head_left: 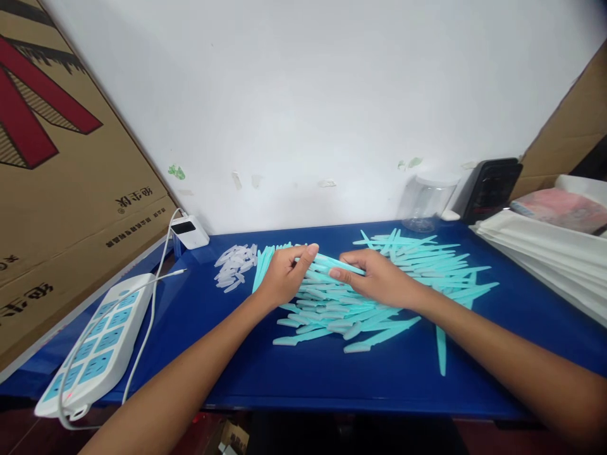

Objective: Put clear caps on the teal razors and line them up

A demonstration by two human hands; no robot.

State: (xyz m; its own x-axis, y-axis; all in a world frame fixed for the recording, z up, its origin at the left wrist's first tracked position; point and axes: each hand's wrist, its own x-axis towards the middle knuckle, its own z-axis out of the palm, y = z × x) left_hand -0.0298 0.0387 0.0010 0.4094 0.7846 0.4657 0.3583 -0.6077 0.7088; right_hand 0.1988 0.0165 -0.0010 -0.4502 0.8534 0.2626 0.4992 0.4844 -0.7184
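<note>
White plastic power strip w/ blue sockets at far L of blue desk; white boxy device w/ dark screen behind it. Then pile of small clear plastic pieces. L hand has fingers closed on one end of at least one slim teal plastic stick, held above heap of similar teal sticks mid-desk; R hand's fingers pinch other end. Clear plastic jar w/ white lid stands back R, nr wall.

1 head-worn camera looks forward and down across the table.
</note>
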